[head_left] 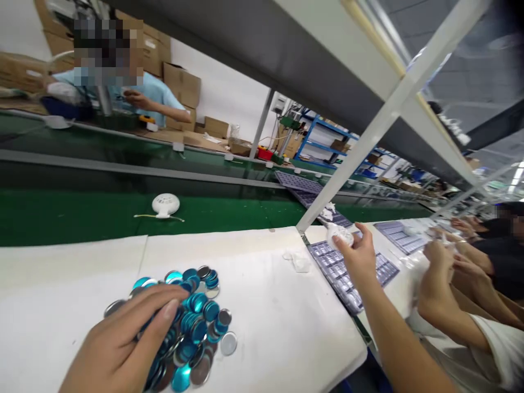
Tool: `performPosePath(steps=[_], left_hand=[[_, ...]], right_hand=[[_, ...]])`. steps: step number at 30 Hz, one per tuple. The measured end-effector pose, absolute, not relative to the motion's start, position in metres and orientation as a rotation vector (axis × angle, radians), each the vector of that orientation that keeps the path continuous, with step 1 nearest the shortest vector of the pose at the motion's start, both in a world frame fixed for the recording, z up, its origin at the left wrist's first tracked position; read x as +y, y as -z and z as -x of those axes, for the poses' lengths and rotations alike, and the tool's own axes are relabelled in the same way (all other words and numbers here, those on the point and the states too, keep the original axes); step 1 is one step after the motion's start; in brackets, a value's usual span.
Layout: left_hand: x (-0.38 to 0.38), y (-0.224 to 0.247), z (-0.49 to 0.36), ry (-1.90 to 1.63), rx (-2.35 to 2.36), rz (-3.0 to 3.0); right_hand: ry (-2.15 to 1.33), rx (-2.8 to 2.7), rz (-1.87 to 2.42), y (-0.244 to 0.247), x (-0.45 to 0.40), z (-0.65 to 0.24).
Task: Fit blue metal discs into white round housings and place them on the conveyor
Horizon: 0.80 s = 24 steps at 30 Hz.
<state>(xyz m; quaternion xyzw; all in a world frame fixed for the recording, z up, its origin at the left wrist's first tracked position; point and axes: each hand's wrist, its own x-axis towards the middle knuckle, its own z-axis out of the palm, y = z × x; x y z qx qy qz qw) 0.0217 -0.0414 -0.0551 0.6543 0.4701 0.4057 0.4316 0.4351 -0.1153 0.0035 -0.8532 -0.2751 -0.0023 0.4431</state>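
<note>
Head-worn view, forward and down

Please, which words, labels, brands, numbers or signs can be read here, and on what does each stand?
No text can be read.
White labels on the cartons: too small.
White round piece on the green belt: marks too blurred.
White piece in the right hand: marks too blurred.

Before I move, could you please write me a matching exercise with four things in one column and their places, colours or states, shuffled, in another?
1. Left hand
2. Right hand
3. White part with two thin tails
4. Tray nearest the right hand

A. On the green surface
B. Purple
C. At the pile of teal and silver discs
D. Gripping a white round piece

Pairs: 1-C, 2-D, 3-A, 4-B.
</note>
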Motion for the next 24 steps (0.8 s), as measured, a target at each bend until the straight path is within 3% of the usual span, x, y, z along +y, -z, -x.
performPosePath(steps=[3,5,7,16,24], left_hand=[[-0.058,0.039,-0.033,-0.647,0.940,-1.243],[-0.065,0.030,-0.040,-0.584,0.693,-0.880],[-0.068,0.022,-0.044,-0.624,0.554,-0.652],[-0.054,0.013,-0.036,-0.784,0.682,-0.591],[-0.059,0.014,-0.038,-0.810,0.712,-0.677]], right_hand=[[-0.383,-1.180,1.660,0.014,-0.125,-0.319],[-0.693,-1.397,1.310,0.021,-0.125,-0.253],[-0.762,-1.495,1.247,0.021,-0.118,-0.216],[-0.570,-2.271,1.579,0.035,-0.110,-0.263],[-0.536,-2.124,1.517,0.051,-0.099,-0.267]])
